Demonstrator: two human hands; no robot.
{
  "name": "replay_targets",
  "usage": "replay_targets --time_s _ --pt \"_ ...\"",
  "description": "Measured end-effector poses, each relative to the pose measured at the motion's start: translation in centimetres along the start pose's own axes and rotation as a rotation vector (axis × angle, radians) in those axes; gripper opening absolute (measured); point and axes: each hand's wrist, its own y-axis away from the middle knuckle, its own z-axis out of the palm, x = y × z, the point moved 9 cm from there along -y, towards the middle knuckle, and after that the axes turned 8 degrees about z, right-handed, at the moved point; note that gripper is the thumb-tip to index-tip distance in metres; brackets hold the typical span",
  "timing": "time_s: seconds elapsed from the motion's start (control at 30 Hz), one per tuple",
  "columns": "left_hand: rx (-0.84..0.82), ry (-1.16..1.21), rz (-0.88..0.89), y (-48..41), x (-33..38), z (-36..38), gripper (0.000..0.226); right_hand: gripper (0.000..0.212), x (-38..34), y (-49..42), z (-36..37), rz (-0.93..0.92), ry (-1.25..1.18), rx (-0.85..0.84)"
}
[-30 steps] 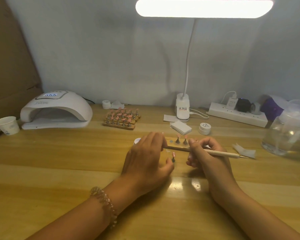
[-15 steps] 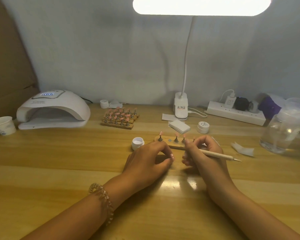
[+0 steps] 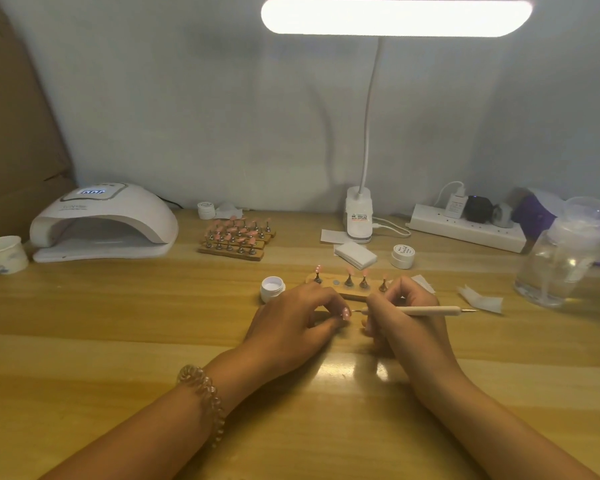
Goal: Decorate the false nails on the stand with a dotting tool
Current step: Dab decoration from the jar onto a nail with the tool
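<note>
A: Where is the wooden stand (image 3: 354,294) to be found?

B: It is laid on the table (image 3: 118,323), just beyond both hands. Four metal pegs are seated upright on it, each topped with one of the pink false nails (image 3: 350,270). A small round disc (image 3: 335,282) is seen between the first two pegs from the left.

A: How is the left hand (image 3: 291,318) held?

B: Its fingers are curled, and a single false nail (image 3: 345,313) is pinched between thumb and forefinger, low over the table in front of the stand. A coiled bracelet (image 3: 205,398) is worn on that wrist.

A: And the right hand (image 3: 404,318)?

B: The dotting tool (image 3: 430,310) is gripped by its curled fingers, pen-fashion and nearly level. The metal tip is pointed left at the pinched nail; whether contact is made cannot be told.

A: What is set nearby?

B: An open white jar (image 3: 272,287) is placed just left of the stand, and a lidded jar (image 3: 403,256) behind it to the right. A nail lamp (image 3: 101,223) is stood at far left.
</note>
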Motion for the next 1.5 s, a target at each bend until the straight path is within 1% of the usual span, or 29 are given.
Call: replay_targets --time_s 0.13,0.4,0.57,0.83,1.23,1.4,1.5 --pt "0.014 0.014 -0.001 0.12 0.0 -0.14 0.018 0.017 0.2 -0.04 0.16 0.02 0.034 -0.008" --pt "0.016 0.026 -0.008 0.13 -0.13 -0.12 0.014 0.019 0.26 0.03 0.53 0.022 0.081 -0.026" --pt "0.012 0.016 -0.009 0.06 -0.03 -0.17 0.018 0.02 0.13 0.09 0.59 0.014 0.095 -0.039" --pt "0.0 0.01 -0.012 0.09 -0.03 -0.17 0.013 0.019 -0.11 0.17 0.76 0.011 0.107 -0.045" --pt "0.002 0.012 -0.014 0.11 0.03 -0.17 0.017 0.017 -0.05 0.21 0.85 0.011 0.124 -0.048" --pt "0.017 0.031 -0.011 0.16 -0.06 -0.18 0.011 0.02 0.11 0.18 0.8 0.022 0.1 -0.046" --pt "0.022 0.03 -0.007 0.14 -0.03 -0.23 0.018 0.02 0.1 0.24 0.82 0.022 0.097 -0.049"
